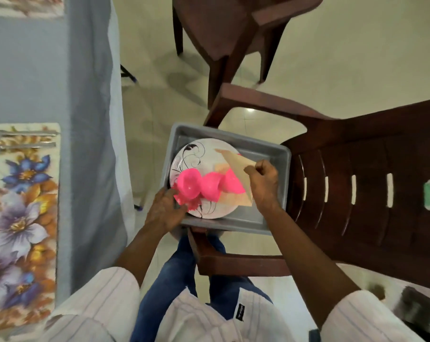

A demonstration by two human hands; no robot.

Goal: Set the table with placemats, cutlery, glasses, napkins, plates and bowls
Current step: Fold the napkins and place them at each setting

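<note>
Hands: right hand point(263, 183) pinches a napkin point(236, 166) above the plate point(191, 154) in the tray point(270, 149) on a chair point(357, 169). The left hand point(166, 208) rests by the bowls point(189, 185), grip unclear. Raise the napkin straight, clear of the bowls.

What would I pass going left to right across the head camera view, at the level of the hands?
Floral placemat, blue tablecloth, left hand, pink bowls, right hand pinching a beige napkin, brown chair back.

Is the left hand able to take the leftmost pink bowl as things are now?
Probably yes: the left hand is beside the leftmost pink bowl, and nothing covers it; the napkin is farther right.
</note>
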